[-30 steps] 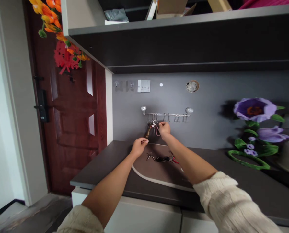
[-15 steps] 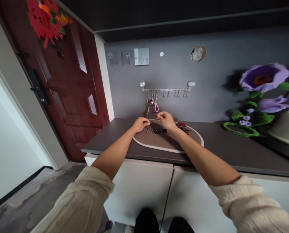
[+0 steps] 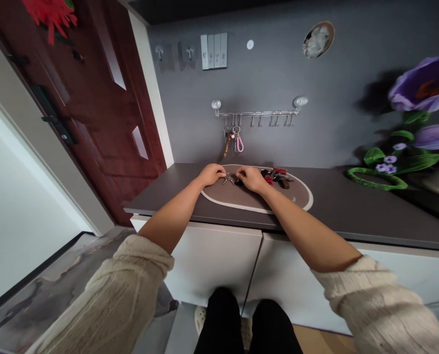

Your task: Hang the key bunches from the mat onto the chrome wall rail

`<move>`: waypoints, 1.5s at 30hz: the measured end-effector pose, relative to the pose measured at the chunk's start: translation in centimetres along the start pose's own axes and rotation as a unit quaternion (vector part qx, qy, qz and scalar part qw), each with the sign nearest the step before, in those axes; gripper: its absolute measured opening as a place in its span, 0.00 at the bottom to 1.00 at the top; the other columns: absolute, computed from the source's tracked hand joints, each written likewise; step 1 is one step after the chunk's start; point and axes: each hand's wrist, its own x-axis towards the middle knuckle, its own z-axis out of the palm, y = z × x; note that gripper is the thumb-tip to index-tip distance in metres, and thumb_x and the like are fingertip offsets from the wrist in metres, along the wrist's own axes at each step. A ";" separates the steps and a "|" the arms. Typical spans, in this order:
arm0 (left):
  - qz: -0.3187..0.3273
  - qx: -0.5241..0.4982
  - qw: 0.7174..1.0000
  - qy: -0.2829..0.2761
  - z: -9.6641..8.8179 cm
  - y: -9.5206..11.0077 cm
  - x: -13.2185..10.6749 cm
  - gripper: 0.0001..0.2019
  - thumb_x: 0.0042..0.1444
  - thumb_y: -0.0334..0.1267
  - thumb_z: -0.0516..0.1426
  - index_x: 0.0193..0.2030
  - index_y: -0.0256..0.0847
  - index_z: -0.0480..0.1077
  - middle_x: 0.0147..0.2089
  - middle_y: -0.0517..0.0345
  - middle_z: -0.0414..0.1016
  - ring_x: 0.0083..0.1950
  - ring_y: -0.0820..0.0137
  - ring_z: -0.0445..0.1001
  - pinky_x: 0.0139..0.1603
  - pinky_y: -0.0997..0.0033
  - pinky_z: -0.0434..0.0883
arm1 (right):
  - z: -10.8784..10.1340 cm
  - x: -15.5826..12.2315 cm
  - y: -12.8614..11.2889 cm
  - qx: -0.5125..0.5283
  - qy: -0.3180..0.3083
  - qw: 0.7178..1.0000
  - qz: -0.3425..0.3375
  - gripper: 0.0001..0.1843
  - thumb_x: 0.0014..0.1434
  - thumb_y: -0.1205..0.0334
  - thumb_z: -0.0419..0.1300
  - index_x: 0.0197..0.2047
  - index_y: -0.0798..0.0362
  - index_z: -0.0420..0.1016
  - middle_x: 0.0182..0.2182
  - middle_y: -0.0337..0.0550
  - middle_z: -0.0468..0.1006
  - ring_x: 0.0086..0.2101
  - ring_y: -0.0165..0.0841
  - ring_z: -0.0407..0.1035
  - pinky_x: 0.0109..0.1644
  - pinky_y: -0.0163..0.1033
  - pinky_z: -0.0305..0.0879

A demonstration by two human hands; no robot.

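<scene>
Brown mat (image 3: 237,197), silvery keys (image 3: 227,180) between both curled hands (image 3: 211,175) (image 3: 252,179), grip unclear

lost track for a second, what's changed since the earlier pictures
The left hand and right hand moved away from the keychains on the hook rail and came down to the mat, near its silvery keys. Whether either has gripped anything is unclear. The keychains still hang; the silvery keys still lie there.

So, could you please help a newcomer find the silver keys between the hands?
On the dark grey countertop lies a brown oval mat. There, between the left hand and right hand, are small plain silver keys, unlike the red and black cluster farther right.
</scene>
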 end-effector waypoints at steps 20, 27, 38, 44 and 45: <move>-0.072 -0.234 0.966 0.077 0.1 1.9 0.3 0.09 0.48 0.38 0.54 0.30 0.33 0.70 0.27 0.58 0.71 0.29 0.76 0.65 0.36 0.73 0.62 | 0.0 0.4 0.0 0.187 0.035 0.980 0.063 0.08 0.47 0.60 0.57 0.30 0.56 0.71 0.25 0.39 0.73 0.25 0.25 0.62 0.32 0.31 0.57; -0.087 -0.339 0.932 0.092 0.3 2.4 0.3 0.12 0.46 0.41 0.56 0.32 0.32 0.70 0.29 0.57 0.72 0.30 0.76 0.66 0.37 0.72 0.63 | -0.1 0.4 -0.5 0.289 0.051 0.954 0.056 0.12 0.46 0.56 0.57 0.31 0.57 0.70 0.26 0.40 0.73 0.26 0.25 0.63 0.33 0.32 0.59; -0.075 -0.397 0.909 0.100 0.8 2.9 0.4 0.14 0.43 0.43 0.58 0.32 0.32 0.71 0.30 0.55 0.73 0.31 0.75 0.67 0.39 0.71 0.64 | -0.2 0.5 -0.5 0.326 0.078 0.940 0.064 0.11 0.45 0.55 0.55 0.28 0.55 0.65 0.22 0.36 0.67 0.24 0.25 0.59 0.30 0.31 0.57; -0.088 -0.391 0.909 0.114 1.3 2.9 0.6 0.14 0.45 0.41 0.56 0.36 0.33 0.70 0.31 0.54 0.73 0.30 0.75 0.67 0.36 0.73 0.64 | -0.5 0.7 0.2 0.287 0.115 0.950 0.039 0.09 0.46 0.57 0.53 0.26 0.54 0.64 0.23 0.36 0.67 0.26 0.26 0.60 0.33 0.32 0.57; -0.094 -0.380 0.913 0.113 1.3 2.9 0.6 0.14 0.46 0.41 0.56 0.35 0.32 0.70 0.31 0.54 0.73 0.29 0.75 0.67 0.35 0.73 0.64 | -0.6 0.8 0.3 0.286 0.120 0.950 0.034 0.09 0.47 0.57 0.53 0.26 0.54 0.64 0.23 0.36 0.67 0.26 0.27 0.60 0.33 0.32 0.57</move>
